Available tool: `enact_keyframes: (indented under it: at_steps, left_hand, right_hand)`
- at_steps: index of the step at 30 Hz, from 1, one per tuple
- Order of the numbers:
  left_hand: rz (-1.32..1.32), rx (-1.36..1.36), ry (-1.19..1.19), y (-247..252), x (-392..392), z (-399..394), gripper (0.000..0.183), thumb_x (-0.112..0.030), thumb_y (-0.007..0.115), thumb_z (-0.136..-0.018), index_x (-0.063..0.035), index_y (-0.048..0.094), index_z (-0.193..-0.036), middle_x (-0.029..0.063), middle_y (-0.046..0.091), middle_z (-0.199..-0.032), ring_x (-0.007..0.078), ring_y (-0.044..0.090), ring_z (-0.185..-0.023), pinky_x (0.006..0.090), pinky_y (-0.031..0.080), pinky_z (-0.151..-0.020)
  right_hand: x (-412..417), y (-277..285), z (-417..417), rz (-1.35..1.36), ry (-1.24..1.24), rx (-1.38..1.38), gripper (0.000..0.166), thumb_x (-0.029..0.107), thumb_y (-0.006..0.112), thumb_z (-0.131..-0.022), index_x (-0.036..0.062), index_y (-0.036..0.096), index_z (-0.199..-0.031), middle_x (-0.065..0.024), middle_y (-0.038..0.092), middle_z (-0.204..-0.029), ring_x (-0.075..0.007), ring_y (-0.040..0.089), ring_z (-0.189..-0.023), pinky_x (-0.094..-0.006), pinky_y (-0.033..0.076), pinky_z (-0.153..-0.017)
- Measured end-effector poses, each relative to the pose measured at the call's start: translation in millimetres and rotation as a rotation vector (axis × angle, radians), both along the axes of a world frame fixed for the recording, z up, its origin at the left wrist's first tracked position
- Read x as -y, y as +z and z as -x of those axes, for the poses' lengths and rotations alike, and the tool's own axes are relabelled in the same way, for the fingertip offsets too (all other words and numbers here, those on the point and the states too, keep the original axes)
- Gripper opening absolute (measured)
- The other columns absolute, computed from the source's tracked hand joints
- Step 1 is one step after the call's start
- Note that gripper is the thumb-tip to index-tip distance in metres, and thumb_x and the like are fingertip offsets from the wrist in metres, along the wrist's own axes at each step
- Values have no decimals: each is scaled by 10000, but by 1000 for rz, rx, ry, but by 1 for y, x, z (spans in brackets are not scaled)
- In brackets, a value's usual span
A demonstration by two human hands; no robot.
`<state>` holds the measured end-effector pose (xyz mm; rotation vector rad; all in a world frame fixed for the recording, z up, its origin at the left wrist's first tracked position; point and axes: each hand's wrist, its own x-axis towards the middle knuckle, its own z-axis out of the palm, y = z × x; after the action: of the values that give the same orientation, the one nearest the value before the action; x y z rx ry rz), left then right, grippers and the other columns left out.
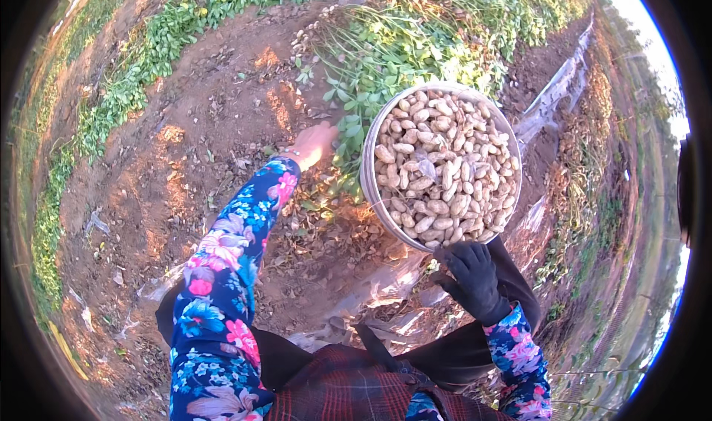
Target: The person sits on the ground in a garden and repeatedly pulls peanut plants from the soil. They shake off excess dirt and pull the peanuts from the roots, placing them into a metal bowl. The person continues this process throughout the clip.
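A round bucket (369, 183) stands at the right of centre, heaped with unshelled peanuts (445, 170). Scraps of thin plastic film (426, 168) lie among the pods. My right hand (473, 279), in a dark glove, is at the bucket's near rim with thumb and fingers apart; its fingertips reach the rim. To the left of the bucket, my bare left hand (314, 144) reaches low over the soil beside the leaves of uprooted peanut plants (384, 59). Blur and glare hide its fingertips, and nothing shows clearly in it.
More peanut plants (125, 95) lie in a row along the left. Loose pods (303, 40) rest by the plant stems above my left hand. Torn plastic mulch film (556, 87) runs along the right, with more film (384, 284) near my knees. Dry leaves (317, 220) cover the soil.
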<state>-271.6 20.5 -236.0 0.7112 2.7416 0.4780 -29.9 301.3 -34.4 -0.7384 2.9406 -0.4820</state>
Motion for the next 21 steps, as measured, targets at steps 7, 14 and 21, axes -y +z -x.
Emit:
enact_keyframes:
  at_steps: [7, 14, 21]
  left_hand:
    - [-156, -212, -101, -60, -85, 42, 279, -151, 437, -801, -166, 491, -1075, 181, 479, -1084, 297, 603, -716, 407, 493, -597]
    - [80, -456, -129, -124, -94, 72, 82, -151, 490, -757, -128, 554, -803, 78, 546, -796, 234, 604, -667, 337, 485, -542]
    - [11, -337, -33, -92, -41, 74, 127, -91, 485, -734, -66, 609, -724, 118, 605, -730, 283, 616, -694, 393, 489, -607]
  right_hand:
    - [-3, -3, 1, 117, -21, 29, 378, 161, 711, -622, 77, 538, -947, -93, 548, -910, -284, 535, -816, -386, 434, -672]
    - [0, 8, 8, 139, -38, 149, 323, 141, 704, -622, 75, 575, -910, -85, 553, -875, -270, 548, -796, -365, 445, -651]
    - [-5, 9, 6, 121, -90, 153, 309, 114, 693, -602, 77, 588, -890, -75, 555, -875, -260, 550, -792, -366, 446, -652]
